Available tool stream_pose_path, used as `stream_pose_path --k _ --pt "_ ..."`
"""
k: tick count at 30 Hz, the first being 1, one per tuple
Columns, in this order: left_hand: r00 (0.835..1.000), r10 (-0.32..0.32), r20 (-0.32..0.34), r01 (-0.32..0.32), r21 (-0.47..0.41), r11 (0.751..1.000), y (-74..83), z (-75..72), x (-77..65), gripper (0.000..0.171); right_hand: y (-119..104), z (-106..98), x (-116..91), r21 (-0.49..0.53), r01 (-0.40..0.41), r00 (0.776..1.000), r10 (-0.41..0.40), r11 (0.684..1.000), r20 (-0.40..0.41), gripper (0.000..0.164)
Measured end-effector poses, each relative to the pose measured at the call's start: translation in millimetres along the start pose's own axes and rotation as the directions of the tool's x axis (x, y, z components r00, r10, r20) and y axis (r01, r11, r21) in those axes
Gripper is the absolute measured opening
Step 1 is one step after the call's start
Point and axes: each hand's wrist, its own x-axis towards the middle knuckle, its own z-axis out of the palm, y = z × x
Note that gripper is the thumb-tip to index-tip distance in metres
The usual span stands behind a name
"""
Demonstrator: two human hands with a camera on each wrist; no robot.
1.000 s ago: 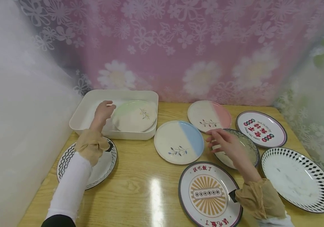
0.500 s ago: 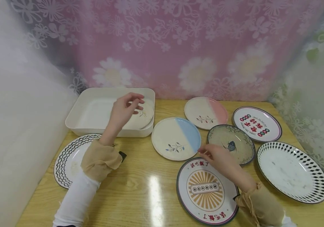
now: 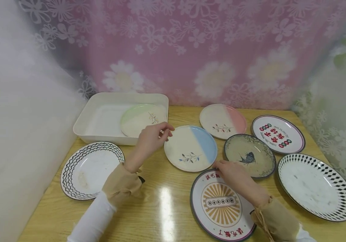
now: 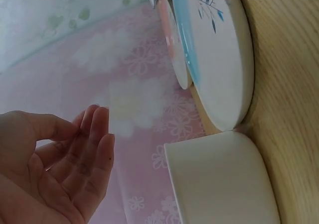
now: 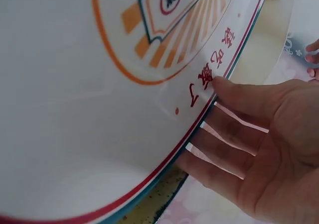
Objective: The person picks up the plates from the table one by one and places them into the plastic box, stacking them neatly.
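Note:
My right hand point(image 3: 234, 176) is at the far rim of a white plate with an orange sunburst and red characters point(image 3: 222, 218). In the right wrist view its thumb point(image 5: 237, 92) lies on the plate's face, and the other fingers pass behind the rim, gripping it. My left hand point(image 3: 152, 139) holds nothing. Its loosely bent fingers hover near the white bin's point(image 3: 109, 138) front right corner, overlapping the left edge of a cream-and-blue plate point(image 3: 188, 148). Inside the bin, a cream-and-green plate point(image 3: 136, 121) leans against the right side.
A zigzag-rimmed plate point(image 3: 100, 168) sits at left. Toward the right stand a cream-and-pink plate point(image 3: 221, 117), a fish plate point(image 3: 236, 151), a white plate with red characters point(image 3: 292, 134) and an oval diamond-rimmed plate point(image 3: 312, 188). A floral curtain point(image 3: 185, 67) backs the wooden table point(image 3: 148, 201).
My left hand has moved out of the bin, rightward and toward me. The right hand has come down from over the fish plate and taken hold of the sunburst plate's rim.

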Motion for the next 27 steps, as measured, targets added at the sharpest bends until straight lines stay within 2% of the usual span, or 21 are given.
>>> stream_pose_path --k 6,13,27 --pt "0.999 0.002 0.041 -0.002 -0.008 1.0 -2.2 12.6 -9.2 0.019 2 0 3 0.006 0.001 0.999 -0.001 1.0 0.054 0.009" --pt "0.998 -0.015 0.062 0.013 0.024 1.0 -2.0 19.0 -16.4 0.019 7 -6 7 0.061 0.006 0.986 -0.016 0.998 0.168 0.008" --pt "0.995 -0.04 0.095 0.038 0.021 0.999 -4.6 21.8 -20.7 0.018 17 -6 3 0.118 0.026 0.975 -0.051 0.993 0.216 0.012"
